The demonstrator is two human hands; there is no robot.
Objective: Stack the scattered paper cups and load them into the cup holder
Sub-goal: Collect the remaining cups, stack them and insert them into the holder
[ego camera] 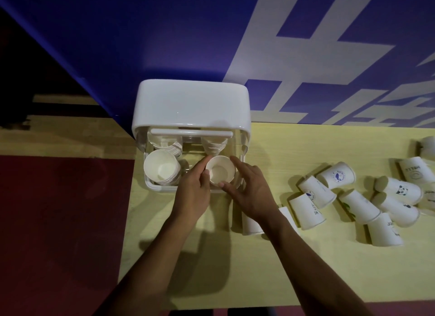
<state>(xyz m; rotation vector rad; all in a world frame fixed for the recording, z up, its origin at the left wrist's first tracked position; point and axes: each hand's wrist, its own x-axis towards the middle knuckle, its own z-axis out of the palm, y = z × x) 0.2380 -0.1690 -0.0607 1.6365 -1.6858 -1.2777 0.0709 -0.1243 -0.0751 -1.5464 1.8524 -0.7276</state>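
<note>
Since it likely needs seating straight, left hand [195,186] and right hand [249,191] each close a finger-and-thumb grip round the white paper cup [221,172] in the near-right slot of the white plastic cup holder [190,104], printed cups [336,177] lying loose on the yellow desk [306,146].

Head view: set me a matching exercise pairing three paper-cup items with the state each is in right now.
1 white paper cup, front right of white plastic cup holder
2 white paper cup stack, front left of it
3 panda-printed white paper cup

A on its side on yellow table
B upright, untouched
C held between left hand and right hand

Pairs: 1-C, 2-B, 3-A
</note>
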